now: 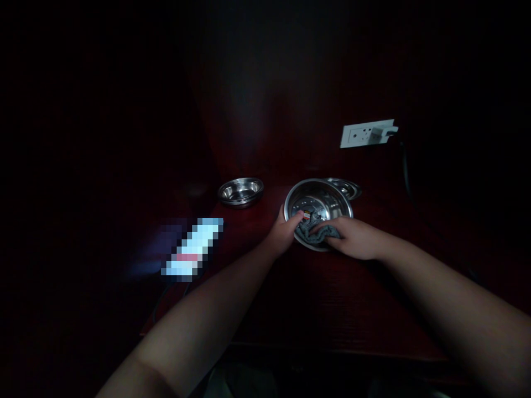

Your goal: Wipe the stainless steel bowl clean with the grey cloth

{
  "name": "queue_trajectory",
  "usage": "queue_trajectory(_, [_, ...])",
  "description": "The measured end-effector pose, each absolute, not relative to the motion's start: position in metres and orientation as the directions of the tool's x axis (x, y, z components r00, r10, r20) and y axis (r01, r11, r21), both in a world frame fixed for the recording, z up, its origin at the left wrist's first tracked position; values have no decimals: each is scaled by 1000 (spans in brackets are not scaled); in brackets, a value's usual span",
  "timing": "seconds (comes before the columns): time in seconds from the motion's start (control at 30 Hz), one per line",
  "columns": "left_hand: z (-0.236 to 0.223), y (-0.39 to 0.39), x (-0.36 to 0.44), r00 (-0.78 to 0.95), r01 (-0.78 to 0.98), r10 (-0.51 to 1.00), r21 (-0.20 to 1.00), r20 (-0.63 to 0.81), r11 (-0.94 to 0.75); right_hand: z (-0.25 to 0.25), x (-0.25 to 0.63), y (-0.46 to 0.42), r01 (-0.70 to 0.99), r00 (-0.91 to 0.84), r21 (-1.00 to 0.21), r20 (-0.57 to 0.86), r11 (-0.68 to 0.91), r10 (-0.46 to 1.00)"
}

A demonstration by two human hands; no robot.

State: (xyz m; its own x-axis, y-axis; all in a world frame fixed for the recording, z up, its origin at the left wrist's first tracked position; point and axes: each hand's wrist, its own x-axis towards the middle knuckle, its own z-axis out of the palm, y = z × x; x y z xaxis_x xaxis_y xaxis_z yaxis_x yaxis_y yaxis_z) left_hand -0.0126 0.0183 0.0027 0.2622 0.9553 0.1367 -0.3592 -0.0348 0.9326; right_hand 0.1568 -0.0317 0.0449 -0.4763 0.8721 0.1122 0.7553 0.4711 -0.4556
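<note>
A shiny steel bowl (327, 193) is tilted toward me above the dark red table. My left hand (284, 231) grips its left rim, the thumb hooked over the inside and the other fingers hidden behind the wall. My right hand (357, 237) reaches in over the near right rim, its fingers closed on a dark grey-green cloth (321, 234) that lies against the bowl's inner side. Inside, near my left thumb, a small label with orange and white (307, 215) shows.
Left of the bowl stand stacked shallow steel dishes (241, 190). Behind it lies a round steel lid or plate (350, 188), partly covered. A lit, pixelated screen (194, 249) is at the left. A wall socket (367, 134) holds a plug with a cable (405, 166). The room is dark.
</note>
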Motion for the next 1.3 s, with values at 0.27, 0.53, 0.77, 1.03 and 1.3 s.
queue_trajectory(0.27, [-5,26,-13,288,-369,939,927,187,-72,42,159,-30,755,-481,-438,137,489,866])
queue_trajectory(0.53, [-6,26,-13,285,-357,938,930,195,-85,40,159,-28,767,-467,-434,127,473,875])
queue_trajectory(0.77, [-4,26,-14,267,-349,946,934,183,-82,45,156,-32,784,-453,-419,117,458,884])
queue_trajectory(1.03, [-3,25,-13,278,-349,943,934,182,-77,44,156,-31,774,-460,-431,119,464,880])
queue_trajectory(1.3, [-3,24,-13,266,-355,948,932,177,-74,44,157,-31,773,-464,-430,119,466,878])
